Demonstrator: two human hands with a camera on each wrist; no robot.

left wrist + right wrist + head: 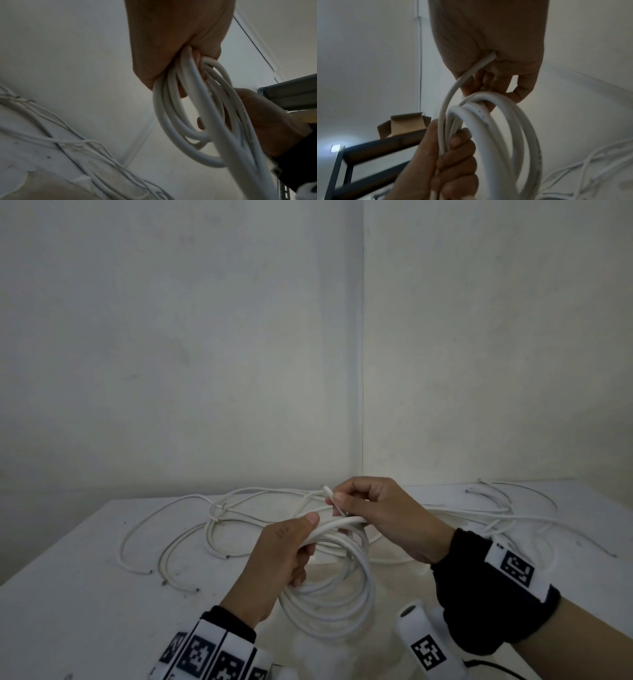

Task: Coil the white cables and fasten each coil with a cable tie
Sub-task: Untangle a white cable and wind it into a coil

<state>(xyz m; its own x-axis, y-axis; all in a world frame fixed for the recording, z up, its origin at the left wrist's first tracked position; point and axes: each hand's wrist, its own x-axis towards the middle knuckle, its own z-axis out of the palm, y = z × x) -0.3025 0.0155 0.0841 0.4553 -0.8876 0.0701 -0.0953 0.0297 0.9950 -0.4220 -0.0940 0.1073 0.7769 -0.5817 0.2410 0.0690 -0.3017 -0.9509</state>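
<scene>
I see the coil (337, 583) of thick white cable held up just above the tabletop (85, 594), in front of me. It has several loops, and they look nearly all gathered. My left hand (277, 563) grips the loops together at the upper left side, the fingers (453, 152) curled round the bundle and the thumb pressing on top. My right hand (383, 518) pinches the free end (329, 493) of this cable between thumb and forefinger, above the top of the coil; the other fingers of this hand are curled in, close to the loops.

So I judge the winding of this cable as almost finished: only the short end is still loose. I see no cable tie on this coil, and none in either hand, so the fastening is not done yet.

Behind the coil, many thin cables (212, 529) lie loose and crossing over the tabletop, left and right, their ends spread out. One of them seems to have a small tie (216, 510) near the back left, but it is too small to be sure. These cables are not coiled, so most of the task is still left.
</scene>
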